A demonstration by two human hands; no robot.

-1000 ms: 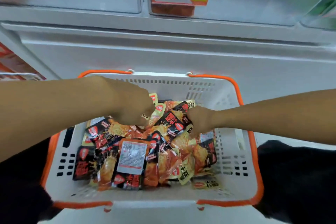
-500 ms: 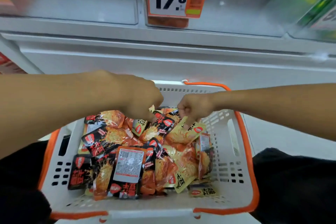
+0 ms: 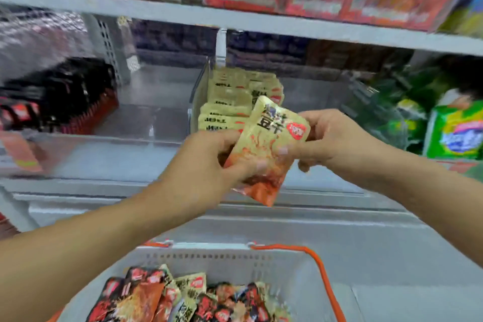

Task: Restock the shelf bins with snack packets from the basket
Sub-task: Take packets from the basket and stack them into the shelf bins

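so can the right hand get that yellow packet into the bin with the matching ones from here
Probably yes: the right hand and left hand hold the yellow packet just before the bin of matching packets; nothing visible blocks it.

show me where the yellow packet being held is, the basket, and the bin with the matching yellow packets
yellow packet [image 3: 271, 144]: head view, middle of its printed front.
basket [image 3: 325, 278]: head view, orange rim on the right.
bin [image 3: 196, 91]: head view, clear left wall beside the stacked yellow packets.
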